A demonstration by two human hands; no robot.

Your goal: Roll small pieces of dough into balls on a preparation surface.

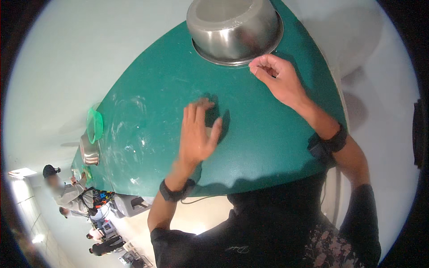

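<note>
We see a round steel basin [234,41], silvery and shiny along its curved wall, lying upside down just beyond our right fingers [268,60]. Its flared rim [223,63] faces down, its duller, flat base [225,13] up, and its far part runs out of our view. The rim's near edge sits right beside those fingertips, though we cannot tell whether they touch; from our left fingers [192,111] it lies well apart, ahead and slightly rightward.

We hold our left hand [195,134] back upward and blurred, fingers [191,115] pointing far, thumb [215,132] apart. Our right hand [282,80] reaches farther, fingers curled toward the thumb. Our left forearm [161,212] slants rightward, our right forearm [319,119] leftward.
</note>
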